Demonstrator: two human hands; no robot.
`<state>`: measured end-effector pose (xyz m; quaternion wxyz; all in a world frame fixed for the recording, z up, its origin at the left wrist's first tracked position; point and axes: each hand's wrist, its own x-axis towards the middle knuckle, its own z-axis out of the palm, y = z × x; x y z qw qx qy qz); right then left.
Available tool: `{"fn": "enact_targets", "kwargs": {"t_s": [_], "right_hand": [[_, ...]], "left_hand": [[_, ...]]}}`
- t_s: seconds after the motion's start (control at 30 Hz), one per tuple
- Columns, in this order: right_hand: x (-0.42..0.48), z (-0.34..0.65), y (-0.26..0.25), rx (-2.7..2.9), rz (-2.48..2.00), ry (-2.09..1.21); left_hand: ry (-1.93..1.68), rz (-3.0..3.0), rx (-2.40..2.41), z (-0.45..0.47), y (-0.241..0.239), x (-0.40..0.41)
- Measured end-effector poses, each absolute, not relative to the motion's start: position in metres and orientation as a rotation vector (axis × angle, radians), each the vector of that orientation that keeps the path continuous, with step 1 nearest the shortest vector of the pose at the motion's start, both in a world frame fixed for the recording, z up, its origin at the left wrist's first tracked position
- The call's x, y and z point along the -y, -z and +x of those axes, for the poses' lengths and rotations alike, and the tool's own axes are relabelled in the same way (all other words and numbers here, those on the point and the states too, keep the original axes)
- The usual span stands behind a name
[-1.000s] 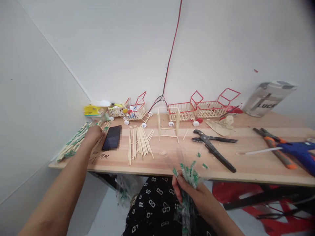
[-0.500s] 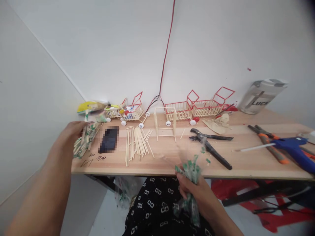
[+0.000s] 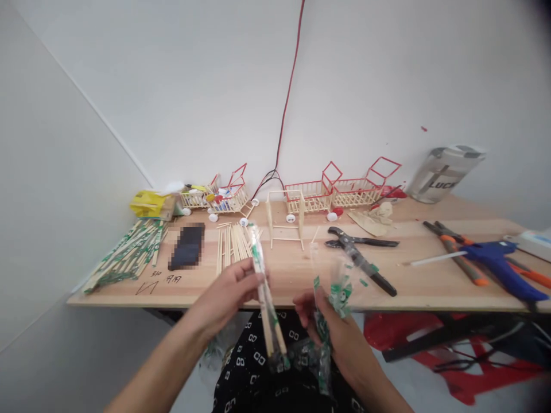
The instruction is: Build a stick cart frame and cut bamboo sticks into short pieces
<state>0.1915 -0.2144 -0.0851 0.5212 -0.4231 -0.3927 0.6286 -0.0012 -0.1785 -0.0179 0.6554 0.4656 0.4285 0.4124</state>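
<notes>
My left hand (image 3: 235, 287) is closed on a wrapped pair of chopsticks (image 3: 266, 295), held upright over the table's front edge, its clear green-printed sleeve still on. My right hand (image 3: 321, 321) is closed on a crumpled bunch of empty clear wrappers (image 3: 338, 289) with green print, just right of the chopsticks. A pile of wrapped chopsticks (image 3: 124, 255) lies at the table's left end. Bare wooden sticks (image 3: 230, 249) lie spread beside a dark phone (image 3: 187, 246).
Along the wall stand several small stick-built carts with red frames (image 3: 340, 189) and a bare stick frame (image 3: 284, 221). Black pliers (image 3: 359, 255), orange-handled cutters (image 3: 460, 249), a blue glue gun (image 3: 499, 258), a silver pouch (image 3: 443, 172) and a yellow packet (image 3: 150, 203) lie on the wooden table (image 3: 301, 275).
My left hand left the pile at the table's left end and came to the middle carrying one wrapped pair of chopsticks. My right hand kept hold of the wrappers.
</notes>
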Motion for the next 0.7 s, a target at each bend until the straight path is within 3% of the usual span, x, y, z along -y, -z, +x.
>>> {"fn": "enact_targets", "kwargs": {"t_s": [0.2, 0.47, 0.7], "right_hand": [[0.213, 0.197, 0.077, 1.333, -1.178, -1.141], [0.213, 0.2, 0.091, 1.535, -1.285, -1.147], [0.213, 0.197, 0.106, 1.738, -1.104, -0.998]], "left_hand": [[-0.988, 1.169, -1.002, 0.048, 0.041, 0.182], [-1.333, 0.803, -0.9, 0.028, 0.036, 0.166], [-1.238, 0.789, -0.981, 0.032, 0.037, 0.16]]}}
